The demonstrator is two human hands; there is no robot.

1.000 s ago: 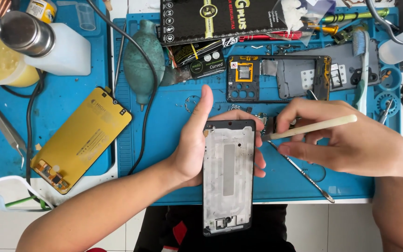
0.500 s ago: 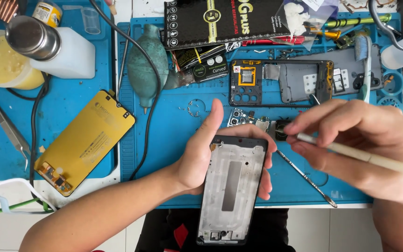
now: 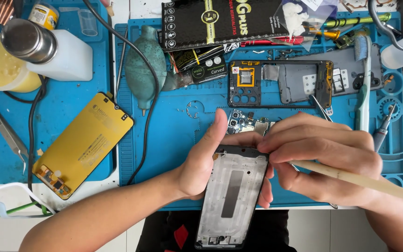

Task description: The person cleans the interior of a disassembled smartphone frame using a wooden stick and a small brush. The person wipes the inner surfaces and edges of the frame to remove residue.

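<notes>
My left hand [image 3: 206, 161] grips a silver phone frame [image 3: 232, 196] from its left side and from behind, thumb along the left edge, fingertips showing at the right edge. The frame is tilted, top end toward the mat. My right hand [image 3: 323, 158] holds a long pale wooden-handled tool [image 3: 364, 181] and rests its fingertips on the frame's top right corner. The tool's tip is hidden under my fingers. Just behind my hands a small circuit board with camera modules [image 3: 241, 123] lies on the blue work mat [image 3: 173, 121].
A yellow-backed screen panel [image 3: 82, 142] lies at the left. A dark phone housing [image 3: 281, 84], a toothbrush [image 3: 362, 84], a teal rubber air blower [image 3: 141, 67], a black package [image 3: 211, 21], tweezers [image 3: 3, 126], a white bottle [image 3: 61, 58] and a metal can [image 3: 26, 39] surround the mat.
My right hand has moved left onto the frame's top right corner and turned the tool so its handle points down to the right. The frame has tilted slightly.
</notes>
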